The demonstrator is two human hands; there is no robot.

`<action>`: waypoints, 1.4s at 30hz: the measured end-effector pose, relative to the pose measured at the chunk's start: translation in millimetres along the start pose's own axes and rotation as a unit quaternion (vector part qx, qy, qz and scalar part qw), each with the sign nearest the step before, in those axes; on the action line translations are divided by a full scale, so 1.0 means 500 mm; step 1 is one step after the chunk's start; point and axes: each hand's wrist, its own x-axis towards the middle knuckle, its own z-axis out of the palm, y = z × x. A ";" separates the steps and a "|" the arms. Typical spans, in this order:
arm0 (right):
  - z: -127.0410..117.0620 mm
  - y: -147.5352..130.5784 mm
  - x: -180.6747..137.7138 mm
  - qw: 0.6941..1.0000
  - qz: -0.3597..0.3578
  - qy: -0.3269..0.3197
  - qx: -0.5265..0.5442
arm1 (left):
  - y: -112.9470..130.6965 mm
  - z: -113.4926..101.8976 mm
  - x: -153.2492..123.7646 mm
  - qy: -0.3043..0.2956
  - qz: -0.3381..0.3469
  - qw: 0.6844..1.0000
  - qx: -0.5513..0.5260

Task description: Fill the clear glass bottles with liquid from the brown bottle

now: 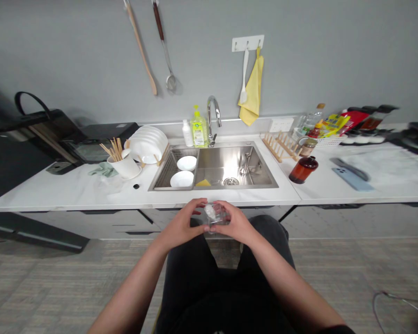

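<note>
Hazard, as a judgement: the left hand (181,226), the small clear glass tumbler (216,216) and the right hand (235,225) meet in mid-air. They are just in front of the edge of the white marbled countertop (90,192), above the person's dark-clothed lap and the grey wood-grain floor (55,278). Nothing supports the tumbler from below. If either hand slackens, or if the glass is wet, it could slip out downward and break on the floor. A forward push could also knock it against the counter edge, which is near.

Position relative to the fingers:
- Left hand: the fingers are curled and closed onto the left side of the tumbler, and the thumb lies across the top near the rim.
- Tumbler: it sits between the two hands, touching both and tilted slightly. A white patch shows on its upper left. Whether that is contents, a cloth or glare cannot be told.
- Right hand: the fingers are curled around the right side and closed on the glass, hiding most of that wall.

The stainless steel sink (223,160) lies beyond the hands, well apart from the tumbler
</note>
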 end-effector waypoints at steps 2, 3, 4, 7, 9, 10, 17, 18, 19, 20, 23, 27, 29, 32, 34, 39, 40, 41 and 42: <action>0.030 0.012 0.015 1.000 0.003 -0.001 0.001 | -0.034 0.008 -0.021 0.026 -0.026 0.999 -0.024; 0.044 0.019 0.022 1.000 0.005 -0.011 0.008 | -0.047 0.012 -0.031 0.042 -0.035 0.998 -0.033; 0.056 0.025 0.028 0.999 0.010 -0.026 0.018 | -0.058 0.016 -0.041 0.062 -0.044 0.996 -0.044; 0.089 0.045 0.043 0.995 0.026 -0.077 0.066 | -0.087 0.008 -0.069 0.123 -0.091 0.985 -0.080; 0.100 0.057 0.050 0.991 0.019 -0.091 0.094 | -0.107 -0.028 -0.088 0.186 -0.135 0.970 -0.079; 0.101 0.063 0.052 0.991 0.010 -0.088 0.099 | -0.119 -0.059 -0.098 0.232 -0.162 0.957 -0.067; 0.013 0.105 0.050 0.998 0.021 -0.030 0.058 | -0.215 -0.391 -0.183 0.493 -0.372 0.757 0.214; -0.003 0.109 0.047 0.998 0.029 -0.022 0.055 | -0.230 -0.426 -0.187 0.481 -0.387 0.744 0.254; -0.017 0.111 0.044 0.998 0.035 -0.013 0.053 | -0.245 -0.453 -0.188 0.465 -0.401 0.735 0.287; -0.030 0.112 0.041 0.998 0.040 -0.005 0.050 | -0.260 -0.472 -0.185 0.446 -0.412 0.732 0.309; -0.058 0.113 0.027 0.998 0.056 0.010 0.039 | -0.299 -0.494 -0.160 0.394 -0.429 0.741 0.335; -0.085 0.119 0.006 0.996 0.068 0.027 0.042 | -0.336 -0.499 -0.131 0.381 -0.434 0.737 0.352; -0.098 0.124 -0.004 0.996 0.073 0.036 0.043 | -0.349 -0.508 -0.124 0.383 -0.430 0.731 0.367; -0.116 0.133 -0.017 0.995 0.082 0.049 0.038 | -0.366 -0.525 -0.116 0.378 -0.420 0.728 0.390; -0.127 0.138 -0.024 0.994 0.086 0.058 0.036 | -0.374 -0.532 -0.114 0.373 -0.411 0.727 0.405; -0.154 0.147 -0.037 0.993 0.081 0.079 0.022 | -0.371 -0.502 -0.117 0.411 -0.313 0.714 0.472; -0.164 0.149 -0.039 0.993 0.076 0.086 0.017 | -0.365 -0.489 -0.115 0.421 -0.283 0.709 0.490; -0.175 0.152 -0.041 0.992 0.072 0.099 0.009 | -0.358 -0.476 -0.111 0.417 -0.259 0.710 0.505; -0.191 0.155 -0.042 0.990 0.068 0.123 -0.002 | -0.352 -0.462 -0.103 0.396 -0.242 0.720 0.515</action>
